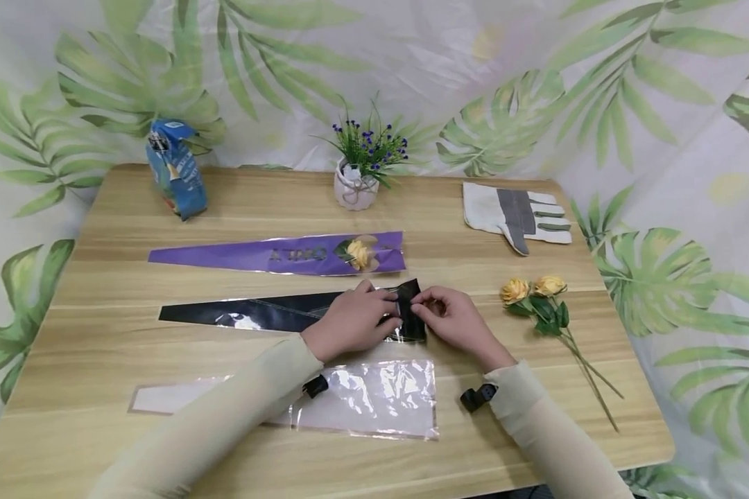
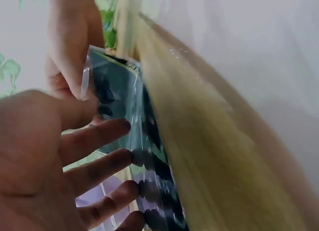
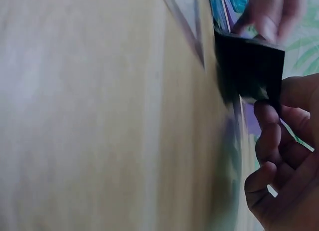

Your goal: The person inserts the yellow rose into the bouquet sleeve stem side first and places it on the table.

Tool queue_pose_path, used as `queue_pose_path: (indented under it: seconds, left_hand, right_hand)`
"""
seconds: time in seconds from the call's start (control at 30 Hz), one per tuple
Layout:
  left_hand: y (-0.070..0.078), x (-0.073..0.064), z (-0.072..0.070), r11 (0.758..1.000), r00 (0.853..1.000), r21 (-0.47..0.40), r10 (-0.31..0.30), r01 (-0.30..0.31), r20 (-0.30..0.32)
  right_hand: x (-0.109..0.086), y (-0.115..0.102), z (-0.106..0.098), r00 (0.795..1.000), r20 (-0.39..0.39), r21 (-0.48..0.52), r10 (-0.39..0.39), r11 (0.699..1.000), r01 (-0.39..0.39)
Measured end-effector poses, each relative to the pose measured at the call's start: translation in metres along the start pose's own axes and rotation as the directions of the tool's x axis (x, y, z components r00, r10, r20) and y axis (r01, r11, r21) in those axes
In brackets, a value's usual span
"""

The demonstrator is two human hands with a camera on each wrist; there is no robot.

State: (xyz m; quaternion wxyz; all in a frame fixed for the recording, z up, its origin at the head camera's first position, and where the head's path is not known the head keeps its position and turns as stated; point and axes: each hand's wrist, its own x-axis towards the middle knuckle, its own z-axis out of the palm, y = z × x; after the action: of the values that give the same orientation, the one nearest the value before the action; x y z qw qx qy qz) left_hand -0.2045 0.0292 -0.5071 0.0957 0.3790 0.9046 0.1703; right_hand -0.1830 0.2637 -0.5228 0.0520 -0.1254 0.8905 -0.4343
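A black glossy flower sleeve (image 1: pixel 256 312) lies across the middle of the table, its wide end to the right and lifted in a flap. My left hand (image 1: pixel 358 315) rests on it close to that end; in the left wrist view its spread fingers (image 2: pixel 99 168) touch the film with their tips. From the other side my right hand (image 1: pixel 455 319) pinches the edge of the lifted flap (image 3: pixel 254 66) between thumb and index finger. Above lies a purple sleeve (image 1: pixel 243 256) with a yellow rose (image 1: pixel 358 254) in it. Nearer me is a clear sleeve (image 1: pixel 374 402), partly under my left forearm.
Two yellow roses (image 1: pixel 546 305) with long stems lie at the right. A white and grey work glove (image 1: pixel 514 211) is at the back right. A potted plant (image 1: pixel 357 187) with purple flowers and a blue bag (image 1: pixel 177 170) stand along the back edge.
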Motion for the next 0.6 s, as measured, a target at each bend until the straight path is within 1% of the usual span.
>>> queue_pose_path:
  seconds: [0.07, 0.17, 0.3, 0.33, 0.4, 0.5, 0.57, 0.6]
  left_hand:
    - [0.003, 0.007, 0.001, 0.998, 0.999, -0.055, -0.039, 0.037, -0.021]
    - [0.009, 0.014, 0.002, 0.985, 0.994, -0.137, -0.11, 0.104, -0.03]
    - [0.01, 0.017, 0.0, 0.964, 0.98, -0.194, -0.194, 0.184, -0.037]
    - [0.008, 0.016, -0.001, 0.959, 0.976, -0.2, -0.215, 0.203, -0.04]
    - [0.002, 0.014, -0.004, 0.952, 0.971, -0.211, -0.237, 0.223, -0.043]
    - [-0.008, 0.009, -0.008, 0.944, 0.966, -0.222, -0.256, 0.242, -0.035]
    - [-0.011, 0.007, -0.009, 0.945, 0.967, -0.219, -0.255, 0.245, -0.021]
    - [-0.011, 0.007, -0.009, 0.945, 0.968, -0.217, -0.252, 0.243, -0.016]
  right_hand:
    - [-0.002, -0.002, -0.001, 0.999, -0.038, -0.014, -0.025, 1.0, 0.024]
    - [-0.003, -0.001, 0.0, 0.996, -0.061, -0.035, -0.066, 0.997, 0.064]
    - [0.0, -0.001, 0.005, 0.995, -0.03, -0.04, -0.098, 0.995, 0.097]
    - [0.002, -0.002, 0.006, 0.995, -0.018, -0.033, -0.102, 0.994, 0.101]
    - [0.007, -0.005, 0.007, 0.994, 0.008, -0.019, -0.109, 0.994, 0.109]
    - [0.012, -0.009, 0.002, 0.996, 0.043, 0.03, -0.075, 0.997, 0.073]
    - [0.007, -0.007, -0.01, 0.999, 0.042, 0.069, -0.033, 0.997, 0.03]
    - [0.003, -0.004, -0.02, 1.0, 0.027, 0.07, -0.015, 0.997, 0.013]
